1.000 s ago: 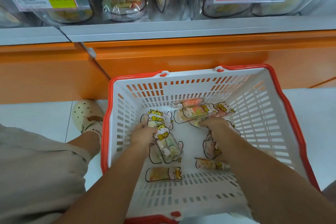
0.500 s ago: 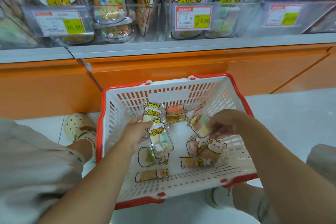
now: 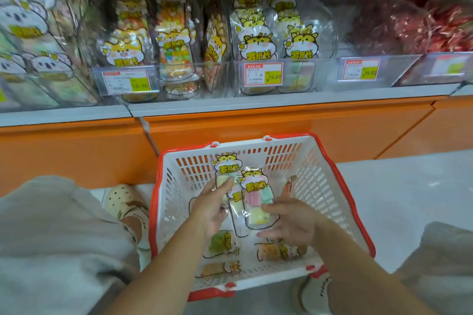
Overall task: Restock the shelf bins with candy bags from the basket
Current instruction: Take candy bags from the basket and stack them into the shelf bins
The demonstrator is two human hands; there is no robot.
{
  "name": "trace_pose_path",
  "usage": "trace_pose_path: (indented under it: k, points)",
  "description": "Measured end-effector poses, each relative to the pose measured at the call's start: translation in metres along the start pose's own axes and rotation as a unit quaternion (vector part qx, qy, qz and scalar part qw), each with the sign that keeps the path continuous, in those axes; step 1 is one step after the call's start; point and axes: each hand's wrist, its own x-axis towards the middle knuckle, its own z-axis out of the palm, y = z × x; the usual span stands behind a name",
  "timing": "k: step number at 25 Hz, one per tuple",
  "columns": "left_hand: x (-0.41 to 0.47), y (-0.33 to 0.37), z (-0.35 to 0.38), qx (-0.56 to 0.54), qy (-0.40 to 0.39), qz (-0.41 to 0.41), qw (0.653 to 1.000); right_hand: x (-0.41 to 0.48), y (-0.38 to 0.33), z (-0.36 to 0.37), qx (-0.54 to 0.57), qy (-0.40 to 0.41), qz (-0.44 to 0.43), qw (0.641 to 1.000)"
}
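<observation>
A white basket with a red rim [image 3: 340,202] stands on the floor in front of the shelf. Above it my left hand [image 3: 213,208] grips a clear candy bag with a hamster label [image 3: 226,165]. My right hand [image 3: 291,222] holds a second bag of pastel candy [image 3: 256,197] from its right side, thumb on the front. The two bags overlap between my hands. Several more candy bags [image 3: 279,250] lie flat on the basket floor. Clear shelf bins [image 3: 281,74] above hold upright bags with the same label.
An orange shelf base [image 3: 256,123] runs behind the basket. Yellow price tags [image 3: 263,74] hang on the bin fronts. Red-wrapped goods [image 3: 409,25] fill the bins at the right. My knees and shoes flank the basket on the pale floor [image 3: 409,181].
Both hands have risen out of the basket with bags; the right hand has brought its bag beside the left one. The view has tilted up toward the shelf bins.
</observation>
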Motion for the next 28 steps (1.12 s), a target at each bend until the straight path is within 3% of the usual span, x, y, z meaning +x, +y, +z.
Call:
trace_pose_path:
  k: [8,12,20,28]
  points:
    - [-0.018,0.018,0.008,-0.076,-0.072,0.023,0.994,-0.015,-0.012,0.016,0.100,0.031,-0.118,0.987]
    - [-0.027,0.023,0.015,0.012,-0.092,0.061,0.994,-0.021,-0.021,0.028,0.114,0.058,-0.158,0.979]
    - [-0.060,0.062,0.039,0.110,-0.083,0.179,0.974,-0.051,-0.064,0.048,0.013,0.103,-0.176,0.979]
    - [-0.096,0.161,0.090,0.162,-0.084,0.295,0.938,-0.097,-0.170,0.077,-0.073,0.006,-0.248,0.966]
